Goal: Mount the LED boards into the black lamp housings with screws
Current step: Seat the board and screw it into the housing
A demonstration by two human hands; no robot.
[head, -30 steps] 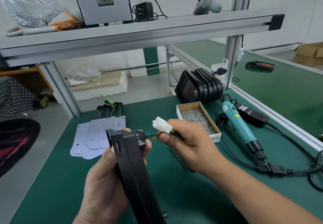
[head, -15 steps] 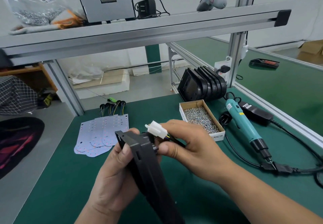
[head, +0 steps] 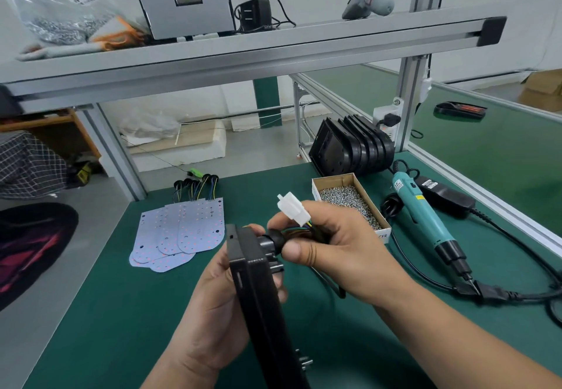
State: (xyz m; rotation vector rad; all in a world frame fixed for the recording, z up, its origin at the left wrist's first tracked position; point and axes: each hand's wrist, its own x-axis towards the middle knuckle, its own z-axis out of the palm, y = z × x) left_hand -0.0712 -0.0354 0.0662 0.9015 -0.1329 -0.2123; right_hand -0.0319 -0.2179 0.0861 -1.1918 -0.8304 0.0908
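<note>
My left hand (head: pixel 213 306) grips a black lamp housing (head: pixel 258 297) on edge, above the green mat. My right hand (head: pixel 337 249) pinches the wire bundle at the housing's back, just behind a black grommet (head: pixel 275 240). The white connector (head: pixel 293 213) sticks up from my right fingers. A fan of pale LED boards (head: pixel 179 233) with wire tails lies flat to the left. A stack of black housings (head: pixel 352 148) leans at the back. A cardboard box of screws (head: pixel 349 203) sits right of my hands. The teal electric screwdriver (head: pixel 422 218) lies further right.
The screwdriver's black power brick (head: pixel 445 195) and cable (head: pixel 517 293) trail along the right side. An aluminium frame post (head: pixel 409 97) and rail border the mat on the right. An overhead shelf (head: pixel 243 45) carries a grey box, an adapter and a bag of parts.
The housing has tipped more upright and my right hand has drawn the wires and white connector further out through its back.
</note>
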